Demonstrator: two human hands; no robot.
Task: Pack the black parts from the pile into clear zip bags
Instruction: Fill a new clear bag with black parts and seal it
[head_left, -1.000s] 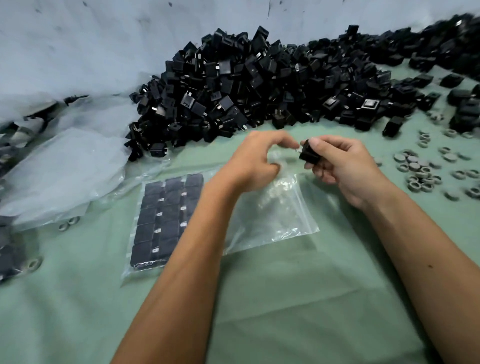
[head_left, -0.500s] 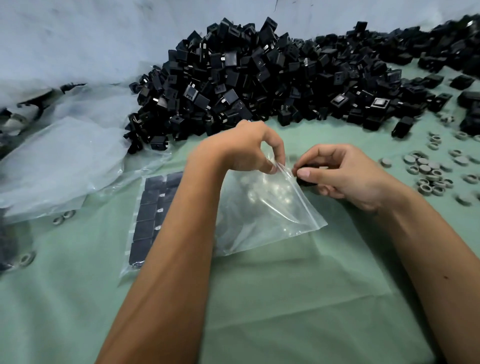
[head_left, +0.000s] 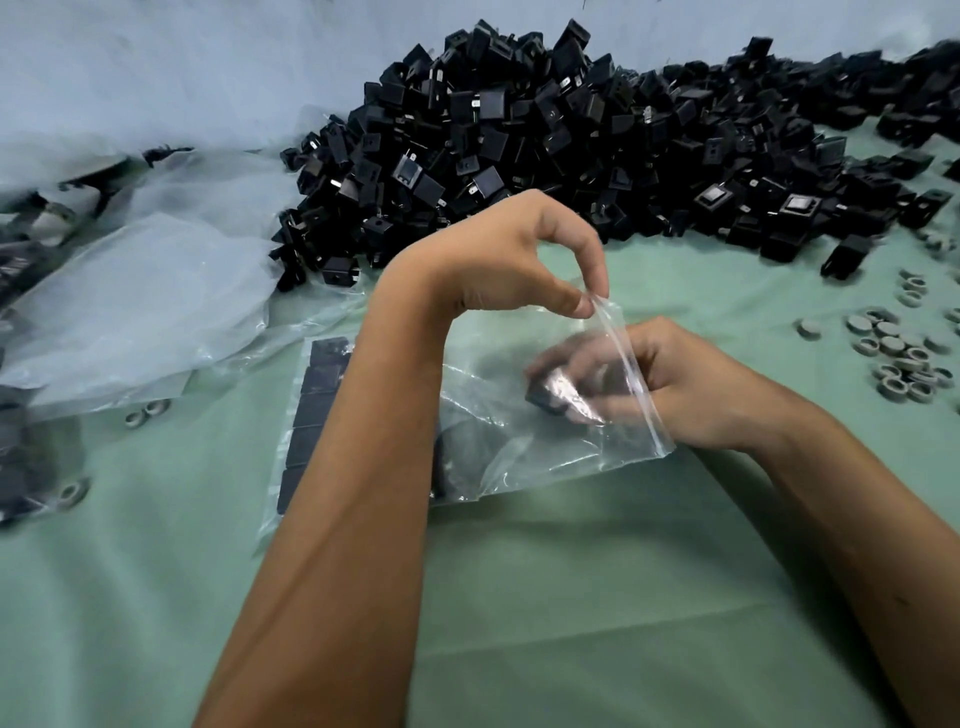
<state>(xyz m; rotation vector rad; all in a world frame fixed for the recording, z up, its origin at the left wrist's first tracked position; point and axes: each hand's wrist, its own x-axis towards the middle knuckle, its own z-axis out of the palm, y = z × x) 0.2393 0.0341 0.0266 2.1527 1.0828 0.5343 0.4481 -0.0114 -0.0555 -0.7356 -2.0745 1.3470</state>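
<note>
A filled bag (head_left: 311, 415) lies half hidden under the left forearm. The left hand (head_left: 498, 260) pinches the clear zip bag (head_left: 519, 441) mouth between thumb and forefinger. Inside it, the right hand (head_left: 675, 384), fingers blurred through plastic, grips a black part (head_left: 545, 397). The pile (head_left: 571, 145) sits beyond both hands.

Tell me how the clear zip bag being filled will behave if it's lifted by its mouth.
Likely floppy: the clear zip bag creases and sags below where the left hand pinches its rim. Probably slippery, since the film is glossy. The black part the right hand holds inside would likely slide to its bottom.
</note>
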